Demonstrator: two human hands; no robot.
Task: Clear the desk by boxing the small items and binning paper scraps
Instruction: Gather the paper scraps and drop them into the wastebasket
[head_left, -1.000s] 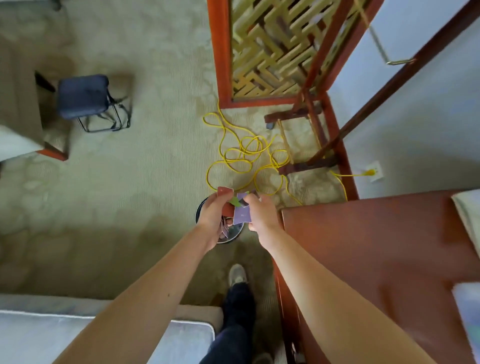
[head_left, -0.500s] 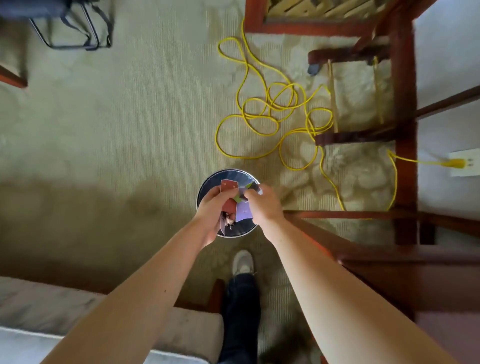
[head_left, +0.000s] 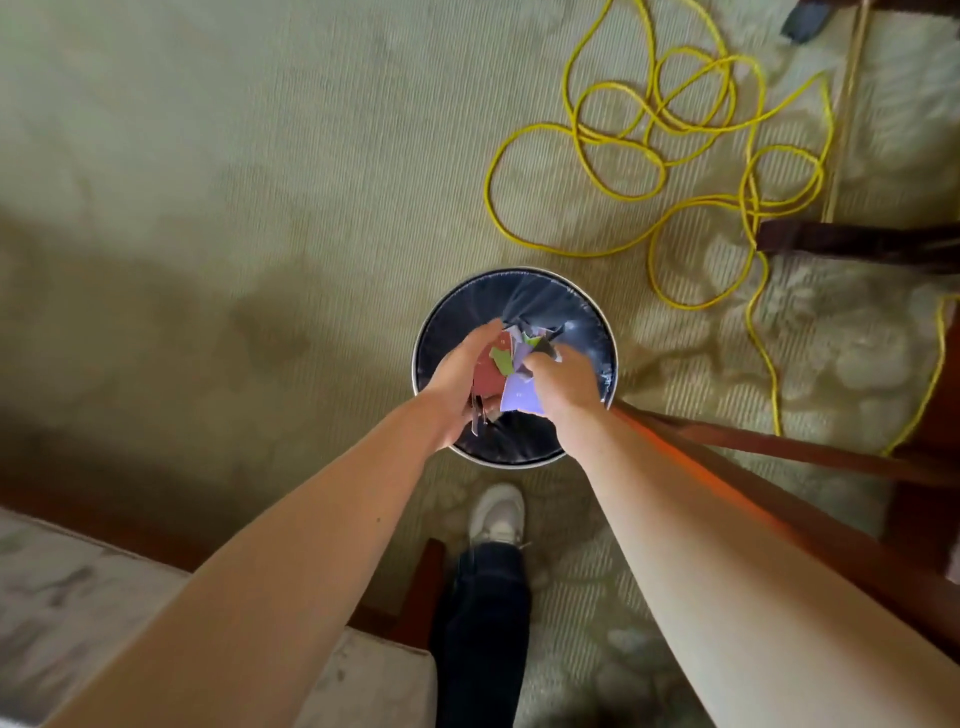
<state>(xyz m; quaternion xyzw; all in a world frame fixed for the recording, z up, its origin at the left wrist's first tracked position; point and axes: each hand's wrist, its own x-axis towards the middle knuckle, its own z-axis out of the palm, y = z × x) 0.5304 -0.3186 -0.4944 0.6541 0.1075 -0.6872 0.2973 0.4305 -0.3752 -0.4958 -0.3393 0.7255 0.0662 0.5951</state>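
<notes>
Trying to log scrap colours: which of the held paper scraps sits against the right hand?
The lilac scrap, pinched by the right hand; the red scrap lies against the left hand.

- You have one view, worn on your head, facing forward and almost straight down.
- It looks from close above into the bin (head_left: 467, 317), mid-frame, with carpet (head_left: 260, 156) around it.
</notes>
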